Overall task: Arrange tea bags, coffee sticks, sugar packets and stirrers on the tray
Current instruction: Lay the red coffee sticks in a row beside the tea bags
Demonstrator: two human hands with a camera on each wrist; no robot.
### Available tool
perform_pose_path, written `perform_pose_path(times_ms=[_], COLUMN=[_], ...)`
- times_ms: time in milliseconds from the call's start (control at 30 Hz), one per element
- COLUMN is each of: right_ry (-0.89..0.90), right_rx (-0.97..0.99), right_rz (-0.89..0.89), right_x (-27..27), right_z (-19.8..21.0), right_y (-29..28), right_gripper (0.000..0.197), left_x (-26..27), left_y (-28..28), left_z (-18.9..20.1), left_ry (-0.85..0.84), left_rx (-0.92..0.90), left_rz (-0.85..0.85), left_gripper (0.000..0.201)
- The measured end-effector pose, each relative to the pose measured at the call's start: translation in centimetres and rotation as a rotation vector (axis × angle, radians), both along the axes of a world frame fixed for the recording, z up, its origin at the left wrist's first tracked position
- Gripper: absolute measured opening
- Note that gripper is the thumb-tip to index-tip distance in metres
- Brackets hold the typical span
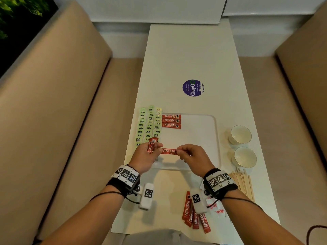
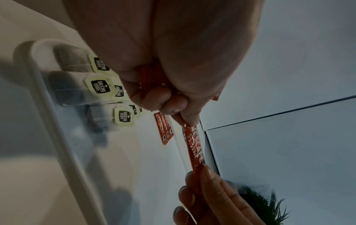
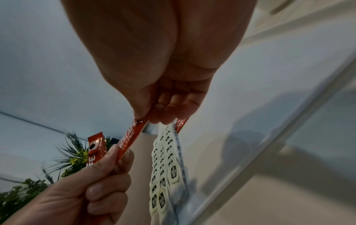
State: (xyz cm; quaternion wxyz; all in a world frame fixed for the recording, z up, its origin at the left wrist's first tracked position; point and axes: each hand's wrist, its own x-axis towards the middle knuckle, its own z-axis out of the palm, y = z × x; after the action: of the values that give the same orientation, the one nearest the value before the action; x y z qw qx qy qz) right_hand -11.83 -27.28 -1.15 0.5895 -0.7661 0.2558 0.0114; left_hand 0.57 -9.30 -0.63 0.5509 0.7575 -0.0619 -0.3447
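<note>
The red paper coffee sticks [image 1: 171, 120] at the white tray's [image 1: 213, 121] far left corner say "NESCAFE CLASSIC". The round purple sticker [image 1: 193, 87] in the table's middle says "ClayGO". The green tea bag tags [image 2: 98, 87] say "McCoy teas".

My table [image 1: 191, 55] is long and white, running away from me between two tan benches. The white tray [image 1: 215, 138] lies flat on it, near my end. Past the tray a round purple sticker [image 1: 193, 87] is stuck to the tabletop. Right of the tray stand two white cups [image 1: 239, 134], one behind the other, and nearer me than those lies a bundle of wooden stirrers [image 1: 243, 183]. On my side of the tray lie loose red coffee sticks [image 1: 193, 218] and, just beside them, white sugar packets [image 1: 218, 209].
</note>
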Motion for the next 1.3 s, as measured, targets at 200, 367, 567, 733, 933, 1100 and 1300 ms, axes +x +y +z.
perform_pose_path(times_ms=[200, 367, 567, 733, 933, 1100, 1300], right_ry=[-0.006, 0.026, 0.031, 0.149, 0.29, 0.299, 0.291], right_rx=[0.062, 0.024, 0.028, 0.02, -0.155, -0.178, -0.136], right_rz=[-0.041, -0.096, -0.159, -0.237, -0.219, -0.23, -0.294], right_x=[0.5, 0.9, 1.7, 3.1, 5.3, 7.3, 9.3], right_z=[0.1, -0.9, -1.8, -2.8, -4.5, -5.1, -5.6], right_y=[-0.6, -1.7, -3.6, -5.4, -5.9, -5.8, -5.4], right_gripper=[0.008, 0.01, 0.013, 0.018, 0.015, 0.012, 0.01], left_x=[0.5, 1.1, 2.4, 3.9, 5.1, 6.2, 6.9], left_y=[-0.7, -1.9, -2.6, -2.3, -1.7, -1.3, -1.4], left_z=[-0.1, 0.7, 0.5, 0.0, -0.9, -1.9, -2.3], left_ry=[-0.09, -0.105, 0.008, 0.003, 0.039, 0.06, 0.055], left_rx=[0.11, 0.122, 0.156, 0.167, 0.169, 0.196, 0.202], left_rz=[-0.13, -0.15, -0.124, -0.101, -0.105, -0.087, -0.07], left_gripper=[0.01, 0.016, 0.019, 0.025, 0.028, 0.031, 0.028])
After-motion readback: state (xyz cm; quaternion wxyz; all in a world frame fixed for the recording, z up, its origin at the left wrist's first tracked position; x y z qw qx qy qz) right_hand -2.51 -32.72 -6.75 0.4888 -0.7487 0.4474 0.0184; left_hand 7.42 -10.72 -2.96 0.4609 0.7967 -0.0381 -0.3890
